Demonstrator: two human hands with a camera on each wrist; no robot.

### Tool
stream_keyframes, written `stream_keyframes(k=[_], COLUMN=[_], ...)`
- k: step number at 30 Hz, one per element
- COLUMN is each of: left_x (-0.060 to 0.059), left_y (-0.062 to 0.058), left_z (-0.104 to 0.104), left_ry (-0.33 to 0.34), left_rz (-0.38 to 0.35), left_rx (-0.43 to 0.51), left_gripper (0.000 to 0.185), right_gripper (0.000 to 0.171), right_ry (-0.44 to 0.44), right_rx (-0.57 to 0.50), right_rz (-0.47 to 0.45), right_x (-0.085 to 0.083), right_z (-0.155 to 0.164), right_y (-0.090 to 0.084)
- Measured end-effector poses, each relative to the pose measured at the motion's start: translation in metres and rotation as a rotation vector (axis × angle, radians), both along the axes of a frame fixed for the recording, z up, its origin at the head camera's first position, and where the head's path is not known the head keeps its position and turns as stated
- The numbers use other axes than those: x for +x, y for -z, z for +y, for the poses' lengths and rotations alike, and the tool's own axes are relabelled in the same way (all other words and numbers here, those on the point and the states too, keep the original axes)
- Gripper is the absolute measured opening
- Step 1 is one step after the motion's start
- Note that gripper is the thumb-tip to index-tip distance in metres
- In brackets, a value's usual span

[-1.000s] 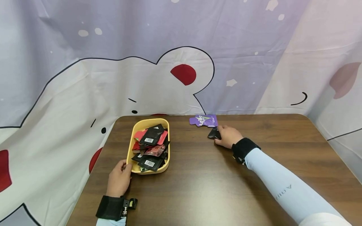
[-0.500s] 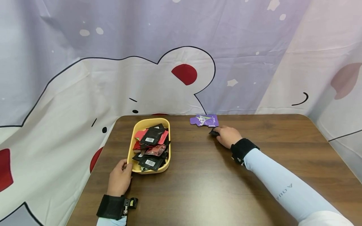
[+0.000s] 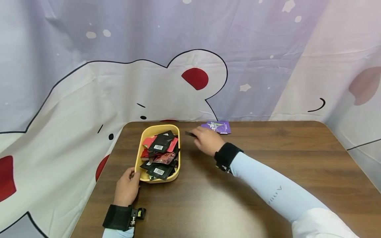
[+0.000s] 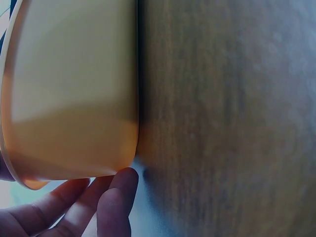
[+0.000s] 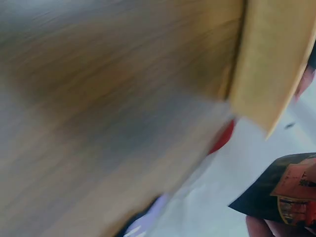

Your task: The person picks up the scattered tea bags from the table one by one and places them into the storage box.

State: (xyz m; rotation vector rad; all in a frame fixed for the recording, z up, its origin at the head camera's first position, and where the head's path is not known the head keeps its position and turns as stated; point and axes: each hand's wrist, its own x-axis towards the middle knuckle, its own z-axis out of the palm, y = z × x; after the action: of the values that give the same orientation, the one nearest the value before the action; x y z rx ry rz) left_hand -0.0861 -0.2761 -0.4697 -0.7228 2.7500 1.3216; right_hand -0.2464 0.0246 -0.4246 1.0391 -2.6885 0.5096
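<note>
A black sachet point(image 3: 190, 134) is pinched in my right hand point(image 3: 209, 142), held above the table just right of a yellow plastic basket point(image 3: 138, 158). In the right wrist view, this black sachet point(image 5: 261, 197) shows an orange-red printed panel. Black and red sachets point(image 3: 160, 142) lie piled inside the basket. My left hand point(image 3: 126, 189) grips the basket at its near left corner. Up close in the left wrist view, fingers point(image 4: 116, 207) touch the basket's outer wall point(image 4: 74, 89).
A purple packet point(image 3: 224, 127) with white lettering lies at the table's back edge, partly behind the right hand. The brown wooden table point(image 3: 268, 165) extends to the right. A patterned curtain point(image 3: 148, 89) hangs right behind it.
My right hand has picked up the black sachet from beside the purple packet and carried it left, towards the basket. My left hand stays at the basket's corner.
</note>
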Motion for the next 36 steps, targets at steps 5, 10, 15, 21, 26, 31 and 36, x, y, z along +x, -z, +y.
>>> stream_keyframes(k=[5, 10, 15, 21, 26, 31, 36], left_x=[-0.001, -0.001, -0.002, -0.002, -0.003, -0.003, -0.003], left_y=[0.001, 0.001, 0.001, 0.000, 0.001, 0.001, 0.001], left_z=[0.000, 0.000, 0.001, 0.000, 0.000, -0.001, -0.001], left_ry=[0.000, 0.001, -0.004, -0.006, -0.003, -0.005, -0.004], left_rz=[-0.001, 0.000, -0.001, -0.004, -0.002, -0.009, -0.015], left_rx=[0.004, 0.000, 0.003, 0.005, 0.008, 0.008, 0.011], left_gripper=[0.046, 0.046, 0.046, 0.046, 0.047, 0.046, 0.045], right_gripper=[0.039, 0.039, 0.039, 0.046, 0.084, 0.093, 0.091], right_ry=[-0.067, -0.101, -0.130, -0.156, -0.170, -0.169, -0.153], right_rx=[0.034, 0.111, 0.165, 0.184, 0.205, 0.197, 0.194], right_rz=[0.021, -0.002, 0.007, 0.020, -0.033, -0.055, -0.086], right_x=[0.004, 0.009, 0.013, 0.016, 0.015, 0.013, 0.012], right_z=[-0.042, -0.074, -0.095, -0.105, -0.102, -0.098, -0.093], right_y=[-0.012, -0.016, -0.019, -0.020, -0.016, -0.013, -0.011])
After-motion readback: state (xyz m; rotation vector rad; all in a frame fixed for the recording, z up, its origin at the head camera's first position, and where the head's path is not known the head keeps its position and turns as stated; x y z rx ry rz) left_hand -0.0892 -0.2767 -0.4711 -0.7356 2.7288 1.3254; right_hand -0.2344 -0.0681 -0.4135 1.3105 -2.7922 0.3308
